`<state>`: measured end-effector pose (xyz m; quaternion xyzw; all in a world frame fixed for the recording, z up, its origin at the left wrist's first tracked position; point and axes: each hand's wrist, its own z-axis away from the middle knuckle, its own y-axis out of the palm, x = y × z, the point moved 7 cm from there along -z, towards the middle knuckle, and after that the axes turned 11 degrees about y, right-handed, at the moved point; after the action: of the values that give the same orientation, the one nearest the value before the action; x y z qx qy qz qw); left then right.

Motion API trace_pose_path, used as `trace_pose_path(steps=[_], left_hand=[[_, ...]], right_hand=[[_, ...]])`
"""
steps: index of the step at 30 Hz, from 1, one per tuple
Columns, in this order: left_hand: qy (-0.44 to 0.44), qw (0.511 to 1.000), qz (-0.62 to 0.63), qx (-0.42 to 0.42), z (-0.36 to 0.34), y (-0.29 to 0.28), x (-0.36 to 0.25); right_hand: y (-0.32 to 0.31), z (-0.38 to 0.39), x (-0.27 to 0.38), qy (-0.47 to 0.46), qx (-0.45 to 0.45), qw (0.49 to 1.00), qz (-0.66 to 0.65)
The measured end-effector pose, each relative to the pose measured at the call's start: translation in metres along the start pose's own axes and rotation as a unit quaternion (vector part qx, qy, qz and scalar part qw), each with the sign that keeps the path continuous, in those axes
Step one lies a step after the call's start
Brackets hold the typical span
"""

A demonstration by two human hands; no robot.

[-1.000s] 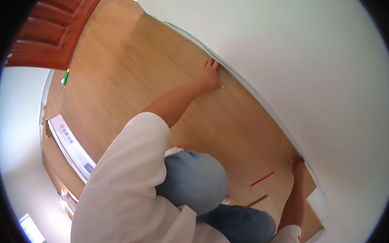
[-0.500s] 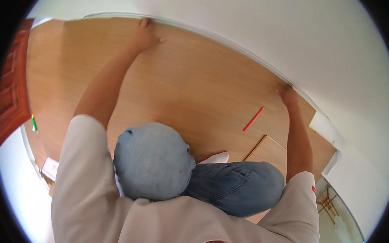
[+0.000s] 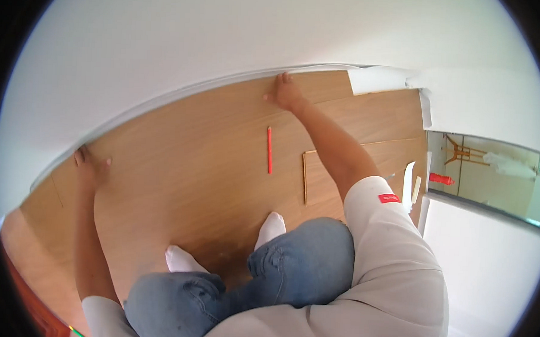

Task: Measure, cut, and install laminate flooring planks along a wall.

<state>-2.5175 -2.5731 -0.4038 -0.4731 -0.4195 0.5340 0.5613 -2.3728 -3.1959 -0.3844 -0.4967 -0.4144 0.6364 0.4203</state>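
Brown wood-grain boards spread out beneath both hands, and the long brown wood-look plank along the wall runs from one hand to the other and on past the right. The left hand rests at this plank's far edge, fingers reaching to the white wall, thumb spread toward the right. The right hand lies likewise farther along the edge, fingers bent and thumb apart; whether either hand grips the plank or only presses it, I cannot tell. Just right of the right hand, beyond the plank's end, shows a flat white strip of floor. A slim red pencil-like stick lies nearer the body than the right hand, and a rectangular brown board with a dark edge extends below the right forearm.
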Motion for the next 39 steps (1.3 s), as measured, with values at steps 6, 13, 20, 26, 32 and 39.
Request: trace_pose_path(steps=[6,13,20,26,32,39], left_hand=[[-0.083,0.996,0.015,-0.002,0.004,-0.044,-0.004],[-0.037,0.999,0.014,0.000,0.019,-0.005,0.002],[-0.060,0.998,0.003,0.012,0.015,-0.018,-0.003],[-0.106,0.994,-0.007,0.020,0.009,-0.018,0.001],[-0.017,0.978,0.123,-0.168,0.008,0.011,0.020],[-0.140,0.984,0.007,0.114,0.027,-0.031,-0.014]], right_hand=[[-0.013,-0.024,0.006,0.043,0.170,0.984,-0.033],[-0.006,-0.026,0.025,0.006,0.268,0.963,0.014],[0.004,-0.008,0.016,0.043,0.201,0.976,0.069],[-0.014,-0.022,0.013,0.073,0.149,0.986,0.014],[0.016,-0.041,-0.005,-0.053,0.070,0.993,0.075],[0.025,-0.010,0.001,0.048,0.150,0.987,-0.037]])
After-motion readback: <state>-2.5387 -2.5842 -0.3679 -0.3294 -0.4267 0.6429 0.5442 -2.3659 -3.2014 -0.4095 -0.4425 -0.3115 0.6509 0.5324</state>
